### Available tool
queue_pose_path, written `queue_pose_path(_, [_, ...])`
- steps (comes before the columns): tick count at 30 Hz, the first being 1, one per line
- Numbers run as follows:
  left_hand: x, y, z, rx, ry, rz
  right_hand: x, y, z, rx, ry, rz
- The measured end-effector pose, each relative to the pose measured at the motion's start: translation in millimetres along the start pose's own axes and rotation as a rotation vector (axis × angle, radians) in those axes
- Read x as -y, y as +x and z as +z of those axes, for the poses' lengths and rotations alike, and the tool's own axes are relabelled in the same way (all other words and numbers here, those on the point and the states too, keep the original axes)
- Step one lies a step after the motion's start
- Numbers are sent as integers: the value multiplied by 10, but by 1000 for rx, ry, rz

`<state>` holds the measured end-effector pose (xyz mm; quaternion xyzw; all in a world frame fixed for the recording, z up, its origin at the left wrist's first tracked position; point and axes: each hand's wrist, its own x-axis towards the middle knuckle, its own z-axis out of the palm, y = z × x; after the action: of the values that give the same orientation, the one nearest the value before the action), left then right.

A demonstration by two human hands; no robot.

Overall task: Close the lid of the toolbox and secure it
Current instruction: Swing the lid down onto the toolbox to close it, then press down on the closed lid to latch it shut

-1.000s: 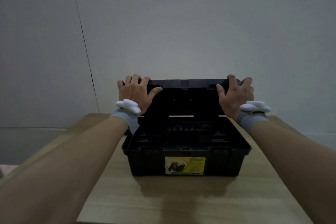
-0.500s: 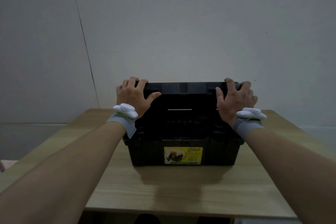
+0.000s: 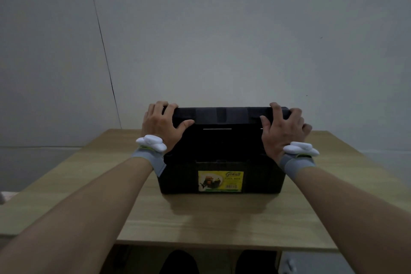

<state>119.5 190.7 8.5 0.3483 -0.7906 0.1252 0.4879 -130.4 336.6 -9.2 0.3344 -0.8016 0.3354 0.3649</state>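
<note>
A black toolbox [image 3: 178, 181] with a yellow label on its front stands at the middle of the wooden table [image 3: 211, 218]. Its lid [image 3: 222, 115] is partly lowered and tilts toward me, so the inside is hidden. My left hand [image 3: 161, 125] grips the lid's left corner, fingers over the top edge and thumb on the inner face. My right hand [image 3: 282, 130] grips the right corner the same way. Both wrists wear grey bands with white pieces on them.
A plain grey wall rises behind the table. The table's near edge [image 3: 200, 244] lies below my forearms, with dark shapes under it. Bare wood shows left, right and in front of the box.
Both hands have swung the lid forward and down, from nearly upright to partly lowered over the box. The open interior seen earlier is now covered.
</note>
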Motion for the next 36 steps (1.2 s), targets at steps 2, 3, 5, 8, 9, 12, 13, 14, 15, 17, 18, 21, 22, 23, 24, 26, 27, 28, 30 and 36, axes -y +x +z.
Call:
queue_pose_path(2, [0, -30, -1, -21, -16, 0, 0, -30, 13, -10, 11, 0])
queue_pose_path(3, [2, -46, 3, -33, -21, 2, -7, -45, 17, -13, 18, 1])
queue_pose_path(5, [5, -75, 11, -46, -20, 11, -16, -69, 19, -20, 25, 2])
queue_pose_path(8, [18, -111, 32, -64, -17, 15, -2, -105, 16, -33, 35, 16])
queue_pose_path(9, [19, -126, 41, -73, -19, 17, 4, -115, 18, -33, 34, 22])
queue_pose_path(12, [26, -183, 59, -87, -16, 27, 16, -168, 15, -19, 13, 40])
queue_pose_path(13, [34, -209, 57, -92, -15, 27, 24, -193, 11, -18, 4, 45])
queue_pose_path(14, [37, -241, 62, -98, -17, 25, 22, -226, 8, -15, -6, 51])
queue_pose_path(15, [39, -262, 66, -101, -20, 20, 19, -247, 7, -10, -17, 53])
queue_pose_path(17, [33, -326, 87, -98, -35, 14, -10, -299, 7, -3, -31, 48])
queue_pose_path(18, [32, -349, 88, -99, -42, 14, -14, -314, 2, -3, -32, 46])
queue_pose_path(21, [17, -394, 95, -108, -52, 7, -24, -347, 4, 4, -28, 47])
queue_pose_path(22, [12, -400, 92, -110, -55, 3, -23, -357, 6, 7, -28, 51])
queue_pose_path(23, [3, -406, 90, -112, -60, 2, -25, -367, 8, 9, -29, 53])
queue_pose_path(24, [-3, -415, 92, -114, -64, 1, -28, -380, 13, 12, -28, 54])
queue_pose_path(26, [-13, -441, 91, -121, -66, 5, -42, -406, 11, 17, -21, 53])
queue_pose_path(27, [-12, -453, 91, -120, -66, 6, -48, -417, 12, 20, -19, 52])
queue_pose_path(28, [-12, -468, 91, -113, -64, 6, -52, -430, 10, 22, -18, 51])
queue_pose_path(30, [-6, -500, 95, -106, -61, 7, -62, -458, 10, 24, -16, 51])
queue_pose_path(36, [10, -582, 115, -109, -62, 17, -95, -537, 13, 24, -13, 37])
